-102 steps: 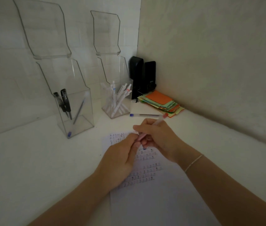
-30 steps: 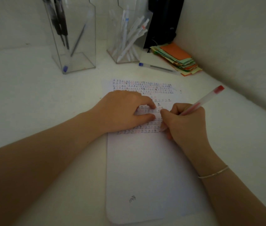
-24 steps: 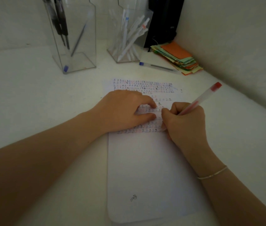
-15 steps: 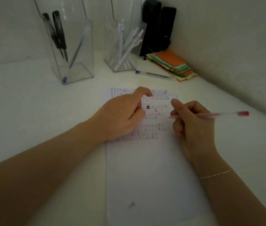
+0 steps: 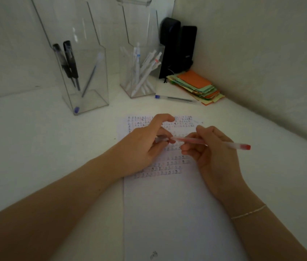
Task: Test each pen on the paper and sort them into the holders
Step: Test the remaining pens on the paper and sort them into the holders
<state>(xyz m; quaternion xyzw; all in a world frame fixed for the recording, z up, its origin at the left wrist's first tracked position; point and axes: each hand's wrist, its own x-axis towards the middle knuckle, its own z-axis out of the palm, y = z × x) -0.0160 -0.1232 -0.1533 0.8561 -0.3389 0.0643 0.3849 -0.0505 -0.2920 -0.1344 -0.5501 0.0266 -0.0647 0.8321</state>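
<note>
hands (image 5: 177, 147) holding red pen (image 5: 224, 145) above paper (image 5: 167, 213)

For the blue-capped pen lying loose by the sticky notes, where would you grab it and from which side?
Pinch the blue-capped pen at mid-barrel, coming from above. It lies flat on the desk, almost side to side, cap end near the right holder and far end by the sticky notes. The middle is the stretch with most room either side, so fingers should close across the barrel there.

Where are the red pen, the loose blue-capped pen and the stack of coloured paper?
red pen (image 5: 222, 144): head view, on its clear barrel.
blue-capped pen (image 5: 177, 99): head view, mid-barrel.
stack of coloured paper (image 5: 194, 81): head view, on the orange top sheet.
</note>
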